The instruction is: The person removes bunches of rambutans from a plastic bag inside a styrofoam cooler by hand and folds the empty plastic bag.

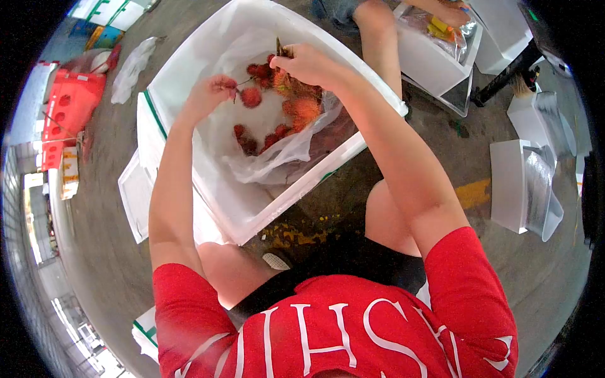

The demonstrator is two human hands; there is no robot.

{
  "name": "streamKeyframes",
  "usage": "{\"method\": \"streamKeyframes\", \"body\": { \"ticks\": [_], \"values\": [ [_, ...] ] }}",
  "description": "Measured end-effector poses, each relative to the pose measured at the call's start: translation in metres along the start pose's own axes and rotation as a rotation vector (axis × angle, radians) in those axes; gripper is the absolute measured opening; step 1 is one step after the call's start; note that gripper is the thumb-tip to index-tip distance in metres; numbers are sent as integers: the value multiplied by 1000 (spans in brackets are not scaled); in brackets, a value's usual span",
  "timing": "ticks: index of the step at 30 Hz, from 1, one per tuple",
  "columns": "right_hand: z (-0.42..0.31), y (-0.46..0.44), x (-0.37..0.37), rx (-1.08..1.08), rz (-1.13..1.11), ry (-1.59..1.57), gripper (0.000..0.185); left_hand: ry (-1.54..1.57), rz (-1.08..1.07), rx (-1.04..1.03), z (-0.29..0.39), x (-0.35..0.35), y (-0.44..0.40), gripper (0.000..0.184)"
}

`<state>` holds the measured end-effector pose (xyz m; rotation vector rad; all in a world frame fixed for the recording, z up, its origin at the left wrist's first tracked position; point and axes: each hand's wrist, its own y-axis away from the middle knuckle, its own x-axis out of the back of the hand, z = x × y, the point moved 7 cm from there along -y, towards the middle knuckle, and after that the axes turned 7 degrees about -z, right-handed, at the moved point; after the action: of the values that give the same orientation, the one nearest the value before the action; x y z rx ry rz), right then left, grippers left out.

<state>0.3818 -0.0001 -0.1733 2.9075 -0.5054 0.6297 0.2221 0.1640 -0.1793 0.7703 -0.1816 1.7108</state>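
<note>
A white foam box (146, 123) stands in front of my knees, lined with a clear plastic bag (277, 165). Inside lie red, hairy rambutans (249, 142). My right hand (310, 66) grips a bunch of rambutans (304, 108) by its brown stems, over the far side of the box. The fingers of my left hand (211, 99) are pinched on a thin stem, with a single red rambutan (251, 97) close beside the fingertips. That stem runs toward the bunch; whether it is still joined cannot be made out.
A co-worker's leg (380, 38) and hand (446, 11) are at the far right, by another foam box (419, 63). Lined foam boxes (507, 183) stand on the right. On the left are a red plastic barrier (72, 104), a plastic bag (133, 69) and a foam lid (133, 196).
</note>
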Motion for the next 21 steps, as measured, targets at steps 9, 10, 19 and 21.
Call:
{"method": "streamKeyframes", "body": {
  "ticks": [9,10,19,21],
  "values": [
    [-17,-3,-22,227,-55,120,38,-353,-47,-123,116,-19,3,23],
    [-18,-2,-24,245,-44,128,37,-458,-23,-177,120,-20,3,25],
    [-6,2,-30,84,-192,17,36,-184,40,-226,109,-30,12,32],
    [-11,5,-26,84,-177,34,35,-47,89,-275,96,-29,8,34]
  ]
}}
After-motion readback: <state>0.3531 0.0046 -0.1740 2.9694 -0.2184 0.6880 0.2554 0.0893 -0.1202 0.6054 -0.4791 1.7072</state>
